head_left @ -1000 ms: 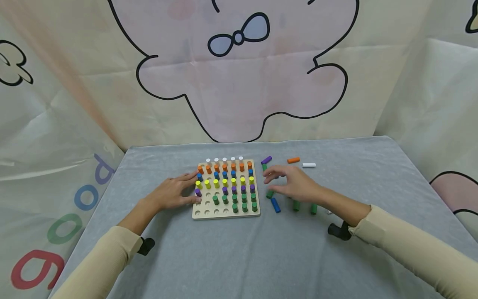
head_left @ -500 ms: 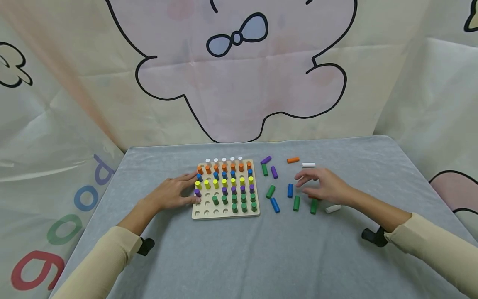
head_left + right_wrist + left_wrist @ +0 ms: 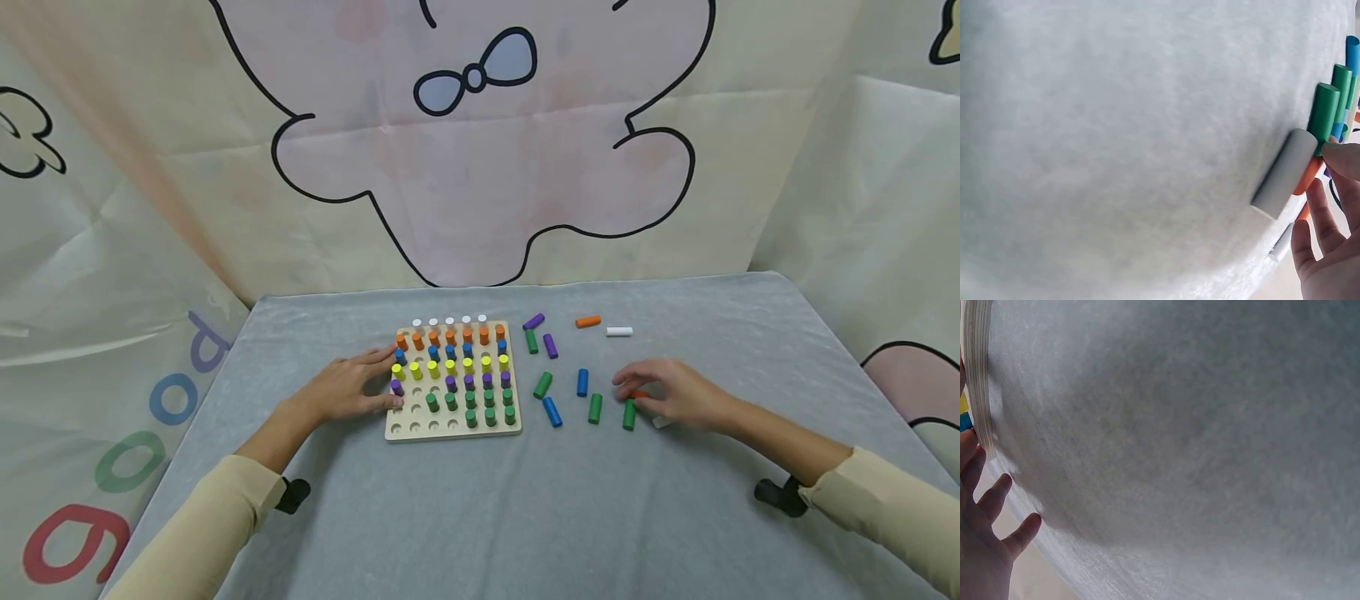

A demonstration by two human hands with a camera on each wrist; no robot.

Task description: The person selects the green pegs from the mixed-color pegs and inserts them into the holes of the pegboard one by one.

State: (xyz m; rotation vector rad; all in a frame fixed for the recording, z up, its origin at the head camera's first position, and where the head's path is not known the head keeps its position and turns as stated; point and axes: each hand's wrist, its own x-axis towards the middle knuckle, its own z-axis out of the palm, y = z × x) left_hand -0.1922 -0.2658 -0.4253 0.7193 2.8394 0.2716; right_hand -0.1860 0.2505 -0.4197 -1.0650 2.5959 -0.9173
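Note:
A wooden pegboard [image 3: 420,429] stands left of the middle on the table, with rows of white, orange, blue, yellow, purple and green pegs upright in its holes. My left hand [image 3: 347,388] rests at its left edge, fingers spread loosely, thumb by a purple peg [image 3: 397,387]. The left wrist view shows those fingers beside the board's layered side [image 3: 979,375]. My right hand [image 3: 675,395] pinches an orange peg [image 3: 639,394] low over the table. Just beside it lie a green peg [image 3: 1324,115] and a white peg [image 3: 1286,172], the latter partly hidden by the hand in the head view.
Between board and right hand lie loose blue pegs [image 3: 582,382], green pegs [image 3: 595,409] and a purple peg [image 3: 551,346]. Farther back are an orange peg [image 3: 588,321] and a white peg [image 3: 619,332]. A printed curtain [image 3: 480,183] hangs behind the grey-blue cloth [image 3: 480,517].
My right hand has moved rightwards from beside the board, then lower and nearer me, to the orange peg. Loose pegs it covered now show. The left hand stays at the board.

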